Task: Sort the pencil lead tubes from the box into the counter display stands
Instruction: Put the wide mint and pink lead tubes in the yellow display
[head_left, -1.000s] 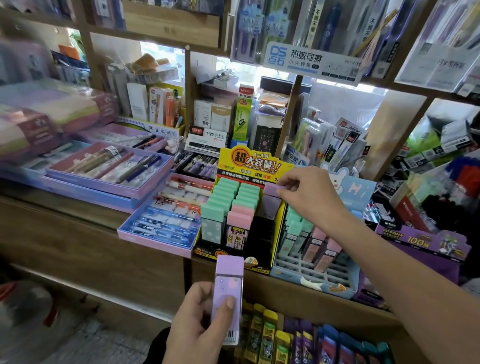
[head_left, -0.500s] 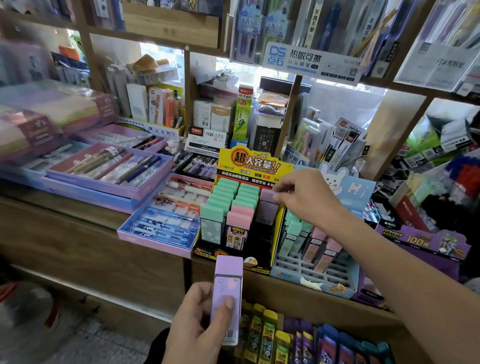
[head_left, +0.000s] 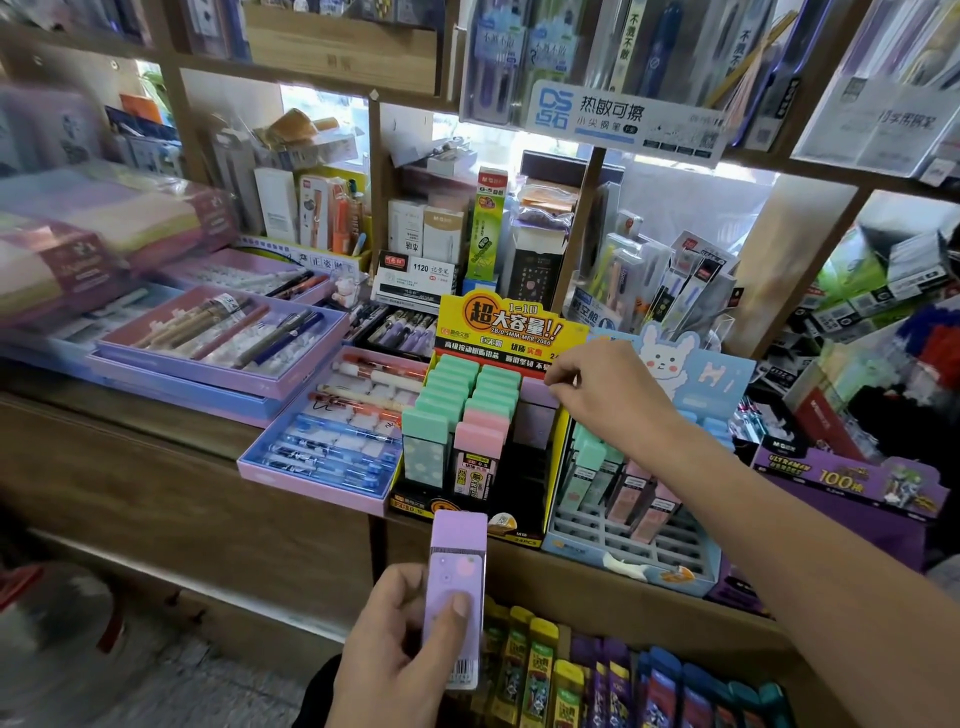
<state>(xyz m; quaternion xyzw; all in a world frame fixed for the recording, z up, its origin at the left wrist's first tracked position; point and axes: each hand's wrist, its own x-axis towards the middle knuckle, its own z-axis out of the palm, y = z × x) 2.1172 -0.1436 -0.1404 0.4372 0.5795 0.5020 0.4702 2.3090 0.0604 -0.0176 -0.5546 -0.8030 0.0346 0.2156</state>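
So the wooden counter (head_left: 156, 447) is packed with stationery, and smack in the middle sits the black and yellow display stand (head_left: 483, 415), which I'll use as the reference for everything. Left of the stand, touching its side, there's a pink and blue pen tray (head_left: 322, 447) with pens lying flat. Right of the stand, just beside it, is a pale blue bunny display stand (head_left: 644, 525) with a few mint and pink tubes leaning in its slots and lots of free slots at the front. Inside the black and yellow stand, the two left columns hold mint tubes (head_left: 457, 395), with pink tubes (head_left: 480, 441) at the front of the middle column. The right hand (head_left: 608, 395) reaches over the stand's back right corner, fingertips pinched on a purple tube (head_left: 537, 389) in the right column there. Below the stand's front edge, the left hand (head_left: 400, 649) is closed around another purple lead tube (head_left: 454, 587), thumb pressed on its face, held upright.
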